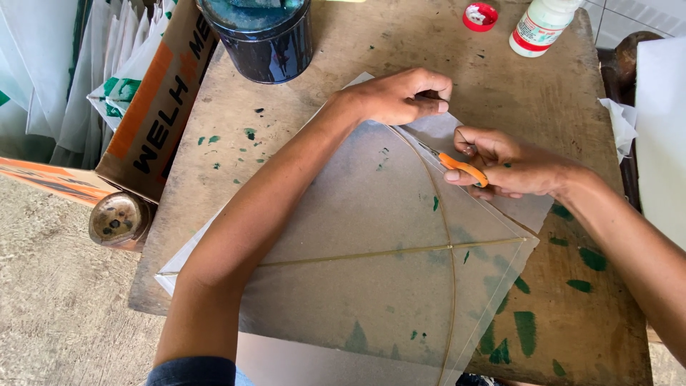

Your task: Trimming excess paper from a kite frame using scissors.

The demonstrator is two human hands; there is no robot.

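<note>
A sheet of thin translucent paper [371,214] lies on the worn wooden table [500,78], with two thin bamboo sticks [400,251] crossed over it, one straight, one bowed. My left hand [400,96] pinches the paper's far corner, fingers closed on it. My right hand [511,164] grips small scissors with orange handles [463,169], blades pointing left toward the paper edge near the left hand.
A dark blue tin [261,32] stands at the table's far edge. A white glue bottle [539,25] and its red cap [479,16] lie at the far right. A cardboard box [153,107] with white sheets sits left, a small round tin [116,220] beside it. Green paint stains dot the table.
</note>
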